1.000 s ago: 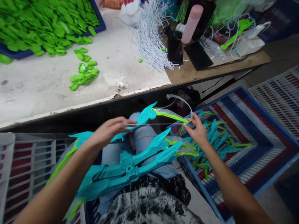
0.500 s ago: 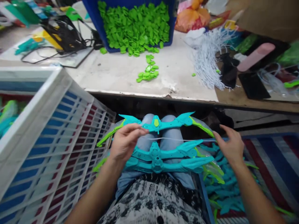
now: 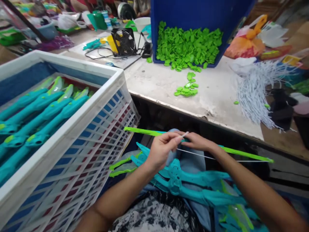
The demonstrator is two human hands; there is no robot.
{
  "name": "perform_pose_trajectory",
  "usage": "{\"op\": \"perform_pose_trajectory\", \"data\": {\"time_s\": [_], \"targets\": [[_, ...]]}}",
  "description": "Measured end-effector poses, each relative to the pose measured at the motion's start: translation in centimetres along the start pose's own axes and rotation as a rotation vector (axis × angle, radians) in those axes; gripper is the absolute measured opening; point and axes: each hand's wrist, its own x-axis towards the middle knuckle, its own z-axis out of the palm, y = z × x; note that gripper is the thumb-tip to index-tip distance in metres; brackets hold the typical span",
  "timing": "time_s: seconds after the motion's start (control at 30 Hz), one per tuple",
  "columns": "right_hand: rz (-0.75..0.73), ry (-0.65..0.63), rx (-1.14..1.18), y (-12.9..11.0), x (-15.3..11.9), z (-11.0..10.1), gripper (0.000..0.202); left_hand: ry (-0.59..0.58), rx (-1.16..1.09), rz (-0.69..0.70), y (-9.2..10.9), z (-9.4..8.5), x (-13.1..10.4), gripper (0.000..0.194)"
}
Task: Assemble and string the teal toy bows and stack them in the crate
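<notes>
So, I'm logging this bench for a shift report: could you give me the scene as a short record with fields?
Left hand: pinching a white string, its end poking past the fingers
Right hand: at the middle of a green-and-turquoise bow; grip partly hidden
String path: from the left hand to the bow's right tip
Nearer the body: two more turquoise bows
White crate: on the left, several bows inside
Table: blue bin of green pieces, string bundle

Soft light brightens the scuffed white table (image 3: pixel 217 87), leaving deep shadow beneath. Wide-angle stretch distorts the edges, and the far background blurs.
</notes>
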Motion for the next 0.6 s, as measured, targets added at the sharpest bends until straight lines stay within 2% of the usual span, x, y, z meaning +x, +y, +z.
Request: {"op": "perform_pose_trajectory", "data": {"time_s": [0.1, 0.2, 0.27, 0.33, 0.4, 0.6], "targets": [[0.075, -0.153, 0.146, 1.5, -0.9, -1.5, 0.057, 0.279, 0.035, 0.120, 0.4, -3.4, 1.6, 0.024], [0.169, -0.113, 0.270, 2.5, -1.1, -0.7, 0.055, 0.594, 0.140, 0.283, 1.0, -6.9, 3.1, 0.026], [0.206, -0.068, 0.319, 2.8, -1.1, 0.0, 0.056, 0.708, 0.241, 0.367, 1.4, -8.6, 3.8, 0.026], [0.222, -0.051, 0.333, 3.0, -1.1, 0.5, 0.056, 0.717, 0.348, 0.418, 1.9, -9.7, 4.4, 0.025], [0.227, -0.039, 0.327, 3.0, -1.1, 0.6, 0.055, 0.677, 0.457, 0.454, 2.1, -10.1, 5.0, 0.023], [0.225, -0.032, 0.349, 2.8, -1.2, 0.3, 0.053, 0.688, 0.673, 0.511, 2.4, -9.8, 6.4, 0.022]]}}
